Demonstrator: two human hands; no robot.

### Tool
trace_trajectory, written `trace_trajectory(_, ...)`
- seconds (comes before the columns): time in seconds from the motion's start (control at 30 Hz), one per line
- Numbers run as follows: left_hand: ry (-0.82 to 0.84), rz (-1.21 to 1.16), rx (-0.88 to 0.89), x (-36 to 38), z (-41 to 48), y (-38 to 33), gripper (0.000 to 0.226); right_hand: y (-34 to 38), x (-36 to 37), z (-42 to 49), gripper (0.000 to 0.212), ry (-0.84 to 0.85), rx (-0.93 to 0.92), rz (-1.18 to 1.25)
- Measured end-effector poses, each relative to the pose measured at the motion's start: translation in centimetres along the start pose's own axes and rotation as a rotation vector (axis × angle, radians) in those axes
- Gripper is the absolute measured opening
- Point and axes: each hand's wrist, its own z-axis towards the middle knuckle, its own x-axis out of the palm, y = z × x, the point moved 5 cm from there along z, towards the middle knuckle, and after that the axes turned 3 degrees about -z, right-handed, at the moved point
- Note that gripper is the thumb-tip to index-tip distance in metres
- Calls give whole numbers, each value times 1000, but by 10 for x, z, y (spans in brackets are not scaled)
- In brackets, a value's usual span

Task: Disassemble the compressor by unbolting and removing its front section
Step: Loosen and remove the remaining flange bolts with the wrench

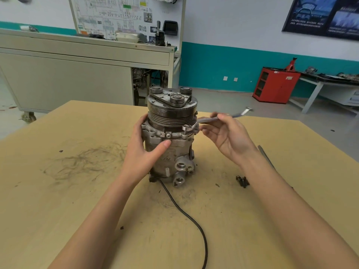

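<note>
The compressor (180, 150) stands upright near the middle of a scuffed tan wooden table (77, 191), pulley end up. Its body is dull grey cast aluminium, stained with grime. A dark grooved pulley (171, 116) sits on top, capped by a rusty clutch plate (172, 100) with three round bosses joined by flat metal straps. Below the pulley runs a bolted flange with lugs around it, and a small clamp with a cross-head screw (168, 135) faces the camera. Two round ports (181, 166) sit on the lower front of the housing. A black cable (186, 214) trails from the base toward the near edge of the table.

The left hand (144, 152) grips the housing from the left, its fingers curled around the back and its thumb lying across the front just under the flange. The right hand (227, 136) pinches the shank of a ring wrench (207, 119) between thumb and fingertips, the other fingers loosely spread. The wrench's ring end sits over a bolt on the right side of the flange; its far end is blurred.

A few dark bolts (242, 181) lie on the table to the right of the compressor, near a thin metal rod (266, 156).
</note>
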Motion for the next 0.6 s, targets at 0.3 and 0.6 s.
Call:
trace_trajectory(0.3, 4, 1, 2, -1, -1, -1, 86, 7, -3, 24, 33, 79, 21, 91)
trace_trajectory(0.6, 9, -2, -2, 0, 0, -1, 91, 69, 30, -24, 22, -200, -622, -760)
